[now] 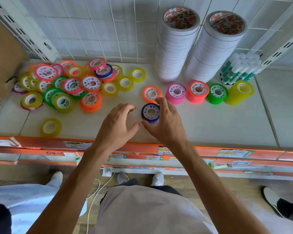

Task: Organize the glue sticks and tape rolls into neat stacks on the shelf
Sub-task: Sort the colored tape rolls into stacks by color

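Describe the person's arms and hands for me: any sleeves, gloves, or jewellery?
Both forearms are bare up to the edge of the picture, so no sleeves show. The left hand and right hand wear no gloves, and no rings, watch or bracelet can be seen.

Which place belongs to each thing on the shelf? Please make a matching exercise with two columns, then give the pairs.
Things:
1. blue tape roll
2. glue sticks
3. lone yellow roll
4. tall white tape stacks

Places:
A. at the back, right of the white stacks
B. near the front edge, left of both hands
C. in the fingers of the right hand
D. at the back, behind the pink and red stacks

Pairs: 1-C, 2-A, 3-B, 4-D
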The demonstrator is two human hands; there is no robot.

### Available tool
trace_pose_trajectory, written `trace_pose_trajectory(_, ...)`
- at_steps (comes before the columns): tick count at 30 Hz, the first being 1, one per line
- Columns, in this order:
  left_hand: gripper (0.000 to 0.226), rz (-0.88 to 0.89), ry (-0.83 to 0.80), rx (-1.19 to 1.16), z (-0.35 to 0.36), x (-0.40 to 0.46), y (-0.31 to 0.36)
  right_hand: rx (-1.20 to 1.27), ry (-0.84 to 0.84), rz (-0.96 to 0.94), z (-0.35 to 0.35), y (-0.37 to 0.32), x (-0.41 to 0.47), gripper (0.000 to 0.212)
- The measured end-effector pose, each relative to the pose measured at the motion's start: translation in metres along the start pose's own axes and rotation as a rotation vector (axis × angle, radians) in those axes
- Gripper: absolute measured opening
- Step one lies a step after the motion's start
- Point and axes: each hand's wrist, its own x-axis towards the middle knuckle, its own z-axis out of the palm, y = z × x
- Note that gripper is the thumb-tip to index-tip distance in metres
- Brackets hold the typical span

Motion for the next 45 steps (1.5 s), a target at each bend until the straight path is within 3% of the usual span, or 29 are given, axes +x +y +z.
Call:
trace_pose_trajectory(8,0.043,-0.013,-0.016,-0.007,0.000,0.001,-0.001,-0.073,0.042,0.033,0.008,-0.005,0.001,0.070)
trace_pose_trajectory(30,0.045,-0.062,-0.006,0.013,-0.002,-0.010,0.001,-0.073,-0.041,0.018,-0.007,0.002,-0.001,0.076)
trace_pose_trajectory(40,0.043,-0.048,-0.008,0.100,-0.006,-0.014,0.013,-0.152,-0.089,-0.074,-0.041,0.009,-0.014,0.059)
trace_pose_trajectory(45,0.040,-0.029,-0.021,0.113,-0.024,-0.016,-0.002,-0.078,-0.034,-0.097,-0.025,-0.009,-0.009,0.039)
